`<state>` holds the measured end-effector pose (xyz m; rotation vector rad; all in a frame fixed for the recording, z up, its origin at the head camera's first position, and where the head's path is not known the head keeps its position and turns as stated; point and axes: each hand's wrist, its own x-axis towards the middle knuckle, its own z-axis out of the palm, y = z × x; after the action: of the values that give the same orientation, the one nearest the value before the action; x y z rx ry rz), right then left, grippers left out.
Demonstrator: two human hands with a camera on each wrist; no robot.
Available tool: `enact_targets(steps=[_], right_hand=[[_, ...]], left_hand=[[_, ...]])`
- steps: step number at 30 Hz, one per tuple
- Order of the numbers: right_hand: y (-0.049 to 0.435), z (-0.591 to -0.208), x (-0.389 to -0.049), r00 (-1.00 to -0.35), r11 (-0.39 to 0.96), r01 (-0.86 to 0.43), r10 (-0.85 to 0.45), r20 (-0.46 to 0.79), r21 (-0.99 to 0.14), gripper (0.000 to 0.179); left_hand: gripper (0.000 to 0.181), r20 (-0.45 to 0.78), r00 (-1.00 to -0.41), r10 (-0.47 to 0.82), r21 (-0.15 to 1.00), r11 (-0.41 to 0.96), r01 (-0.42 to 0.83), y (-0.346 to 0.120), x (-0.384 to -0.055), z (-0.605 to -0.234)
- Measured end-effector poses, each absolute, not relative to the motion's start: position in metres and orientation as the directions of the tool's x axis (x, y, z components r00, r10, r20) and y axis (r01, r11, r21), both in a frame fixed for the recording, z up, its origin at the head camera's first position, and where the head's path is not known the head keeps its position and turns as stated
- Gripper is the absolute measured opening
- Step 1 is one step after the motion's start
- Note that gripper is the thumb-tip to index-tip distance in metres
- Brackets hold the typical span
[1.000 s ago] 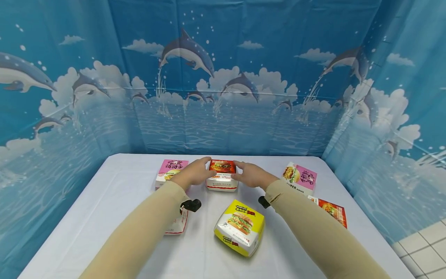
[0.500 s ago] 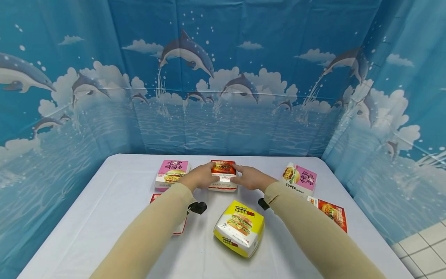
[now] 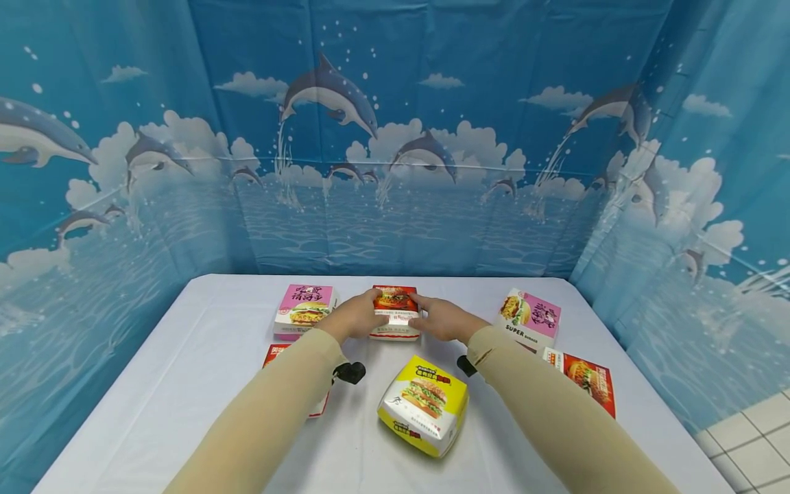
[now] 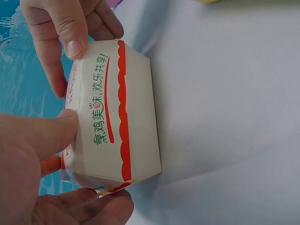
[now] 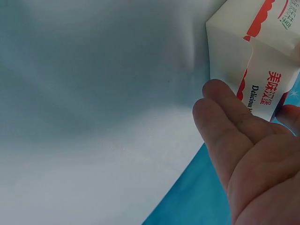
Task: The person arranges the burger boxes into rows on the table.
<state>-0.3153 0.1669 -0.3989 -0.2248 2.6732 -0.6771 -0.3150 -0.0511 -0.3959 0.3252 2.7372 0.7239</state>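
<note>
At the back middle of the table sits a red-and-white burger box (image 3: pixel 396 329). My left hand (image 3: pixel 354 316) grips its left end, and my right hand (image 3: pixel 447 319) holds the right end. In the left wrist view, both thumbs lie along the upper edge of the box's white front (image 4: pixel 101 89), while the left fingers curl round the lower side in that view. The right wrist view shows the right hand's (image 5: pixel 258 150) outer fingers extended beside the box's white end wall (image 5: pixel 234 56).
A yellow-and-white burger box (image 3: pixel 424 405) stands in front of the hands. Pink burger boxes are at back left (image 3: pixel 305 309) and right (image 3: pixel 531 317). Another red box (image 3: pixel 583 377) sits at right, and one (image 3: pixel 274 353) lies partly behind the left sleeve. A dolphin curtain (image 3: pixel 395 226) borders the table.
My left hand has moved slightly right and settled on the box, which has shifted slightly right at its left end. More of the left pink box shows. The right hand has barely moved.
</note>
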Motion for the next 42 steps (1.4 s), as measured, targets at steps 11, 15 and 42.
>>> enact_targets(steps=[11,15,42], right_hand=[[0.1662,-0.401,-0.3151,-0.923,0.854,-0.044,-0.233,-0.306,-0.518,0.082],[0.1663,-0.4022,-0.3157,-0.923,0.843,-0.044,-0.239,-0.301,-0.535,0.082],[0.1656,-0.4033,-0.311,-0.929,0.844,-0.037,-0.227,-0.293,-0.535,0.081]], left_hand=[[0.08,-0.241,-0.932,0.271,0.518,0.848,0.112,-0.0511,-0.315,-0.3975],[0.08,-0.245,-0.933,0.263,0.513,0.852,0.106,-0.0509,-0.3128,-0.3961],[0.082,-0.237,-0.936,0.26,0.512,0.852,0.107,-0.0513,-0.3127,-0.4027]])
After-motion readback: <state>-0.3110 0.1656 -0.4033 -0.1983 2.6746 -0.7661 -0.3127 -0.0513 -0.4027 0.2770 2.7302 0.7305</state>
